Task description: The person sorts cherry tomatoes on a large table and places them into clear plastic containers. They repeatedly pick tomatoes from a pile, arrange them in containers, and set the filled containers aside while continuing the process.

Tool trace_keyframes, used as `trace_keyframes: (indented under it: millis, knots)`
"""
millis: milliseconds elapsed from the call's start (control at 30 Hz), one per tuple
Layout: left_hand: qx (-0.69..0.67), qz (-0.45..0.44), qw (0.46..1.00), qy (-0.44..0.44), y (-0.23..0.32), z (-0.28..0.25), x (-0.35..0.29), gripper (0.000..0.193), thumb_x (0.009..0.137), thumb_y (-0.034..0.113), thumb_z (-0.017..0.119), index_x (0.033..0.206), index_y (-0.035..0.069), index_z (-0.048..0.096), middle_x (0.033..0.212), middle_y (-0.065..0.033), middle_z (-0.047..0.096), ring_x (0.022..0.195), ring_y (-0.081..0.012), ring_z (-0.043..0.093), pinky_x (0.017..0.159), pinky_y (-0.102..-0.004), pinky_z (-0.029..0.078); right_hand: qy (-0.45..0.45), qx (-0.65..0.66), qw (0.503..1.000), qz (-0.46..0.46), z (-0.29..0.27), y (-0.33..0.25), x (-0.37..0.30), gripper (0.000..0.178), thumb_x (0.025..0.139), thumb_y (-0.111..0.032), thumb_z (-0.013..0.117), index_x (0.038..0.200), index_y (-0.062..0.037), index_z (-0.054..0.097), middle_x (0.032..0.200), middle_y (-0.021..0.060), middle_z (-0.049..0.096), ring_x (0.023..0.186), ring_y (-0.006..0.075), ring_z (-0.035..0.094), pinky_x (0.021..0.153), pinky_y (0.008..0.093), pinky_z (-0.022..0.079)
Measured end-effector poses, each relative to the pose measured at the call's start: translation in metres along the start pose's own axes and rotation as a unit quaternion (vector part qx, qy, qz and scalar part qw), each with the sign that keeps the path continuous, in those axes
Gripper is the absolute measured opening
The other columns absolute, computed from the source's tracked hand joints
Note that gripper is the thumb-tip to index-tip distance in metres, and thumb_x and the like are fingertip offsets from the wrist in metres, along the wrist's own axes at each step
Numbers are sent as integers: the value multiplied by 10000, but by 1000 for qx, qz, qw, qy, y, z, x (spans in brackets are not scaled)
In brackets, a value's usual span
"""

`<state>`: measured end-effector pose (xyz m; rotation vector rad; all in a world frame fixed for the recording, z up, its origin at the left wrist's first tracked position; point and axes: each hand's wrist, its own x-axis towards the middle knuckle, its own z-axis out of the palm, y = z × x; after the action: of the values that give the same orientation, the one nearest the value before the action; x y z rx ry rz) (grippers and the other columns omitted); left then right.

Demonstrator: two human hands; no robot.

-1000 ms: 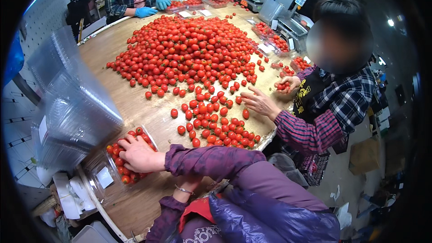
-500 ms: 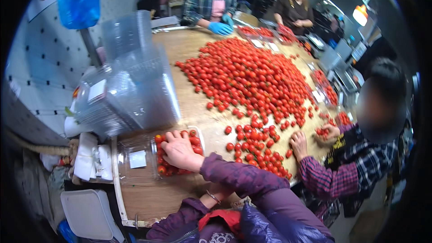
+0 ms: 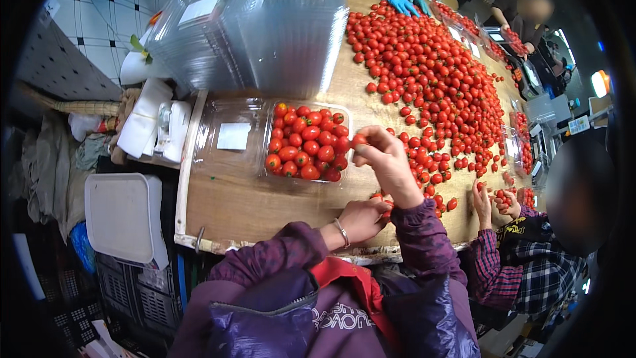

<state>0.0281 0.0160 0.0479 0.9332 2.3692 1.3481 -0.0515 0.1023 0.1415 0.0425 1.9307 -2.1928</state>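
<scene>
Between the thumb and fingers of my right hand is a single cherry tomato, held just off the right side of a clear plastic clamshell box. Red cherry tomatoes fill the box's tray, and its lid lies folded open to the left with a white label on it. Lower down, near the table's front edge, my left hand is curled around a few cherry tomatoes, partly hidden by the right wrist. A large heap of loose cherry tomatoes spreads beyond my right hand.
Tall nested stacks of clear boxes stand behind the lid. A co-worker's hands handle tomatoes at the right; another's blue gloves touch the heap's far side. Filled boxes line the right edge. A white-topped stool is at left.
My right hand has left the tray's tomatoes and drawn back to the right, now with one tomato. My left hand has come out from under the right arm. The view has shifted.
</scene>
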Motion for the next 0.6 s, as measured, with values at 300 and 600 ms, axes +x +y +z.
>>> trace_keyframes:
  millis: [300, 600]
  knots:
    - [-790, -189, 583, 24, 11, -56, 15, 242, 989, 257, 495, 1131, 75, 571, 845, -3, 642, 636, -116, 605, 545, -245, 452, -33, -371, 928, 7, -48, -13, -58, 268, 770, -152, 701, 972, 18, 654, 896, 74, 660, 773, 121, 640, 696, 273, 510]
    - [-744, -188, 641, 23, -12, -28, 12, 197, 931, 244, 503, 874, 65, 564, 669, -10, 542, 518, -85, 507, 446, -241, 349, -137, -459, 849, -225, 64, -18, 36, 192, 807, -97, 671, 979, -11, 669, 889, 133, 657, 729, 269, 651, 666, 342, 513]
